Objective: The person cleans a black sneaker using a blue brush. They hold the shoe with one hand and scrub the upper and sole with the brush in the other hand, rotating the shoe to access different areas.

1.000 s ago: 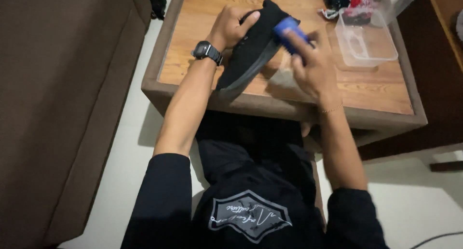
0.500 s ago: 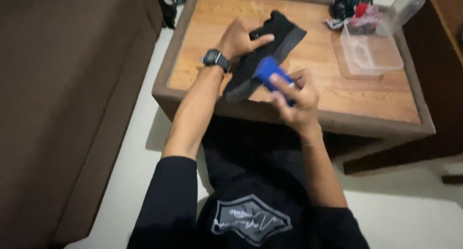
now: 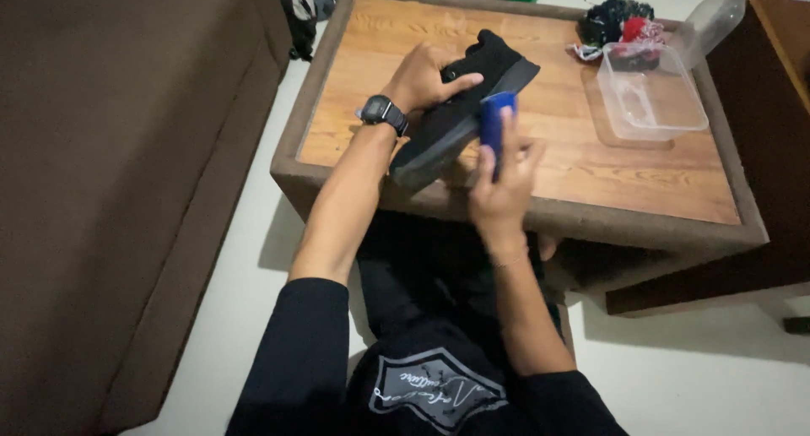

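While hands work the shoe (image 3: 460, 98) — clear tub (image 3: 651, 94) sits apart.

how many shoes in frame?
1. The black shoe is held over the wooden table by the left hand, with the right hand pressing a blue brush against it. No second shoe shows; one may be out of view.

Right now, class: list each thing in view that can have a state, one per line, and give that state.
black shoe: tilted on its side, gripped by the left hand.
blue brush: held by the right hand, against the shoe's sole.
clear plastic container: open, lidless, looks empty.
wristwatch: strapped on the left wrist.
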